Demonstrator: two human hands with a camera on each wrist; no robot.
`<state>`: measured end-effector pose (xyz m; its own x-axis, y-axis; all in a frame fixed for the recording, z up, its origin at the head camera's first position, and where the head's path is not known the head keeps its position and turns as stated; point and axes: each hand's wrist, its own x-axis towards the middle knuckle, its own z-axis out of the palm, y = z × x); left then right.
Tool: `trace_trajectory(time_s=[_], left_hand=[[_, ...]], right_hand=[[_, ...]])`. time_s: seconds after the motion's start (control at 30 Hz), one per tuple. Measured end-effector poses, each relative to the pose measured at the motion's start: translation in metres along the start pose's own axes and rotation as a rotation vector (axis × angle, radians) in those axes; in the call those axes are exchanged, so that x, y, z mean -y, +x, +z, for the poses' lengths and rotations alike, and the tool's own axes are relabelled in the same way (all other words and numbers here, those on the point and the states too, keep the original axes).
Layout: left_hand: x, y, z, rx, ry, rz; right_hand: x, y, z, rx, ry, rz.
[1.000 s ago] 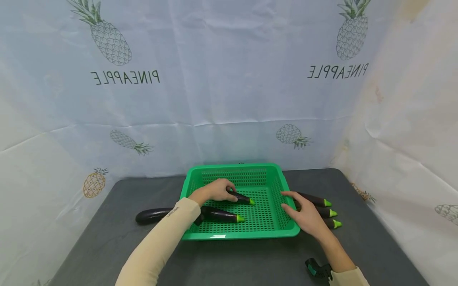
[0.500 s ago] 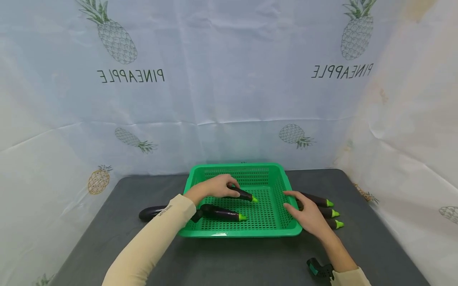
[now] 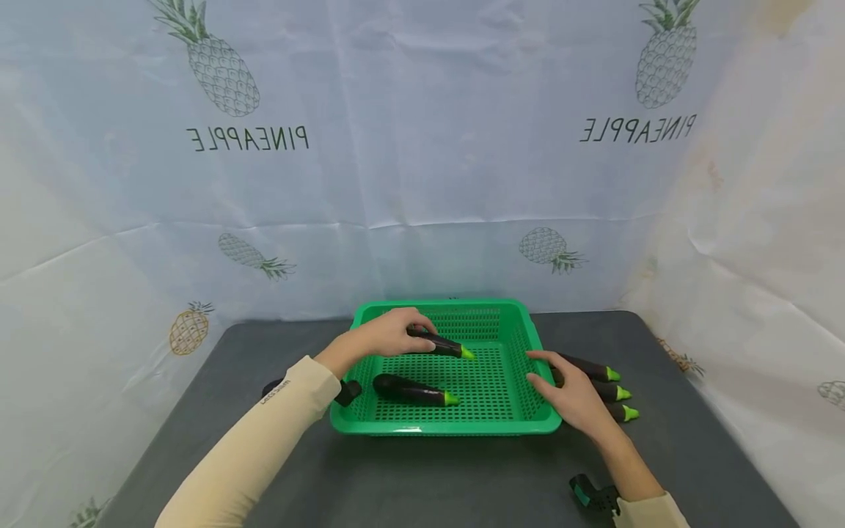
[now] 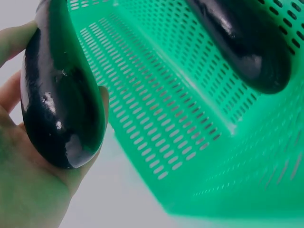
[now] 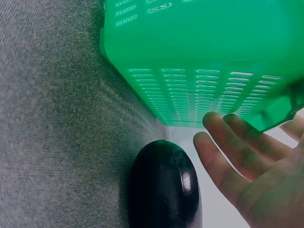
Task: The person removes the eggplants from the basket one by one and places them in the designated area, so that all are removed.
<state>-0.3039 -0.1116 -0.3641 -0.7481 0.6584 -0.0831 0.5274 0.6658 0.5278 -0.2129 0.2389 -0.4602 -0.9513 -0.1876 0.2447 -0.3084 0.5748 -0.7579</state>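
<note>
My left hand (image 3: 389, 334) grips a dark purple eggplant (image 3: 444, 344) by its thick end, over the green plastic basket (image 3: 445, 428). Its bright green stem end points right. In the left wrist view, fingers and thumb wrap both sides of this held eggplant (image 4: 59, 104). A second eggplant (image 3: 412, 391) lies on the basket floor toward the front. At the basket's right side is my right hand (image 3: 574, 400), thumb and index finger reaching the rim. The right wrist view has that hand's fingers (image 5: 213, 156) extended along the perforated outer wall.
Several eggplants (image 3: 597, 368) lie on the dark grey table (image 3: 422, 477) right of the basket, partly hidden by my right hand. Another eggplant (image 3: 269, 387) shows behind my left sleeve. A pineapple-printed curtain (image 3: 422, 147) hangs behind the table.
My left hand has lifted the eggplant and moved slightly left with it. My right hand stays at the basket's right side. The head view has shifted slightly.
</note>
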Motion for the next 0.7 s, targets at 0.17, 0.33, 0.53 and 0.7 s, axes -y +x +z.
trace_trajectory(time_s=[0.17,0.33,0.53,0.7], left_hand=[[-0.001,-0.014,-0.008,-0.033,-0.003,0.026],[-0.002,-0.028,-0.013,-0.062,-0.002,0.017],[0.001,-0.045,-0.02,-0.112,-0.039,-0.013],[0.008,-0.057,-0.025,-0.156,-0.064,-0.046]], right_hand=[[0.0,0.0,-0.001,0.009,0.008,0.005],[-0.001,0.001,-0.003,0.017,-0.004,-0.001],[-0.004,0.001,-0.006,0.027,-0.001,-0.016],[-0.003,0.001,-0.007,0.033,0.004,-0.019]])
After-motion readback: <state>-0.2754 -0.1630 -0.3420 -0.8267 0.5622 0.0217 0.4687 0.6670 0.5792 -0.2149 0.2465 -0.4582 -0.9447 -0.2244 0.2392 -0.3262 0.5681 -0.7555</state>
